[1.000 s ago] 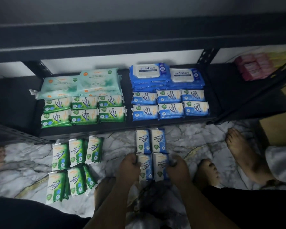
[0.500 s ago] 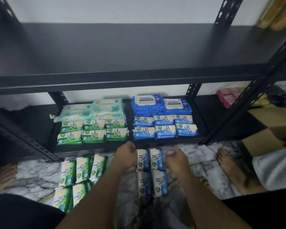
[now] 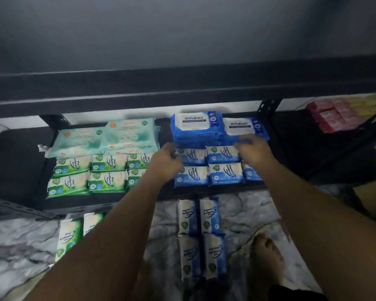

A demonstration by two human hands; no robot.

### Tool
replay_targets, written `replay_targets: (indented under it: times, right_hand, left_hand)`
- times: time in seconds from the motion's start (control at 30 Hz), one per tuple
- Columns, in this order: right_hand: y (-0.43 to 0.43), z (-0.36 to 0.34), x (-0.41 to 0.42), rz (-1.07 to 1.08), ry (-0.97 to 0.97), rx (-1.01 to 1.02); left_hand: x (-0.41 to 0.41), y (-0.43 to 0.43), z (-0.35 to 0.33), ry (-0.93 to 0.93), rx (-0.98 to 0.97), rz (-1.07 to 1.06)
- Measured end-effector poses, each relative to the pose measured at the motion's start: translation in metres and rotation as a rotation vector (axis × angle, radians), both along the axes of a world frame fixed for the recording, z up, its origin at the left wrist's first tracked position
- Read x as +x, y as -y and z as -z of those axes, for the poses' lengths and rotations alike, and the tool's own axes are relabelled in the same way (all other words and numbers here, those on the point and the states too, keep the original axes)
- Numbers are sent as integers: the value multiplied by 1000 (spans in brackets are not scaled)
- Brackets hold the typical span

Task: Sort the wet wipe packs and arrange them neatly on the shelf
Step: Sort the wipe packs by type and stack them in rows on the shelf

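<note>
Both hands (image 3: 164, 158) (image 3: 253, 148) against small blue packs (image 3: 223, 154)

Small packs (image 3: 225, 177) in frt of lg packs (image 3: 194, 127) on shelf (image 3: 20, 168); floor packs (image 3: 199, 218) below.

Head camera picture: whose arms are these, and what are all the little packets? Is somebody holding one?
There is no machine here. The camera sits on a person's head and looks down, so both arms belong to that person. The left hand and the right hand reach to the small blue packs on the black shelf. The picture is blurry, so I cannot tell whether they grip a pack or only touch it. Behind are big blue antabax packs. To the left lie small green packs and big pale green packs. On the marble floor lie spare blue packs and spare green packs, near a bare foot.
</note>
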State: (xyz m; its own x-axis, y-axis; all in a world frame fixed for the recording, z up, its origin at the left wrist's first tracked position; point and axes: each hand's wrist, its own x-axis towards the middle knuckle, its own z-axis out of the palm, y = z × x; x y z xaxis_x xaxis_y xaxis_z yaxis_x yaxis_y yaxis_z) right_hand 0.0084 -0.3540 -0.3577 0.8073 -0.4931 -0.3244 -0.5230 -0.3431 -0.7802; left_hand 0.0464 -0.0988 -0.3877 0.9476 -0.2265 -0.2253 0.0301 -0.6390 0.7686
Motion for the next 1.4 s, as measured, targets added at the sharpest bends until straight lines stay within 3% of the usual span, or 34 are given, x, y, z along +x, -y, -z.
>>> replay_targets:
  times: [0.27,0.43,0.6,0.83,1.07,1.23,1.4]
  right_hand:
    - [-4,37,114,-74,84,62]
    - [2,61,154,-113,-11,20]
    - [-5,69,170,-140,-106,39]
    - [-6,75,176,-210,-220,-44]
    - [-10,92,186,-269,-125,235]
    - [-18,88,174,-185,-194,164]
    - [-13,96,173,-167,-123,195]
  left_hand:
    - [97,34,43,94,-118,-151]
    - [129,51,57,35,-115,-233]
    - [134,53,73,-105,-197,-253]
    - [137,60,82,-153,-237,-291]
    - [142,61,84,-174,-236,-301]
    - [144,61,85,-185,-259,-290]
    - [144,62,86,-168,-278,-291]
